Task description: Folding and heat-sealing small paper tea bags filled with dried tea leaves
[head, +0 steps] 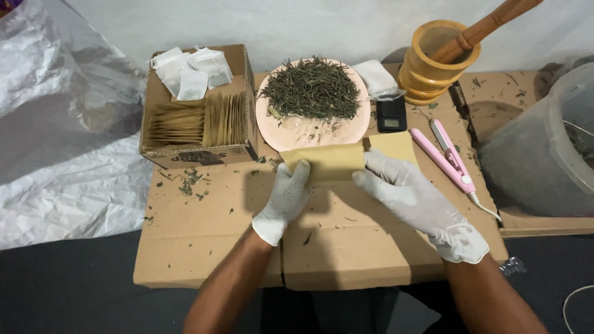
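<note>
At the centre of the cardboard worktop (204, 247), both gloved hands hold a flat tan paper pouch (327, 162). The left hand (286, 199) has its grip closed on the pouch's left end, fingers pointing toward 12 o'clock; the right hand (413, 199) has its grip closed on the right end, fingers reaching toward 10 o'clock. The pouch lies just at 6 o'clock of a pink plate (291, 131) heaped with dried green leaves (311, 88). At 9 o'clock of the plate stands an open cardboard box (192, 154) with rows of tan pouches and a few white sachets (190, 69). At 3 o'clock of the plate sit a small black scale (391, 115), a pink sealing iron (450, 158), and, toward 1 o'clock, a wooden mortar (433, 62) with its pestle (489, 25). Loose leaf crumbs (190, 182) dot the worktop near the box.
</note>
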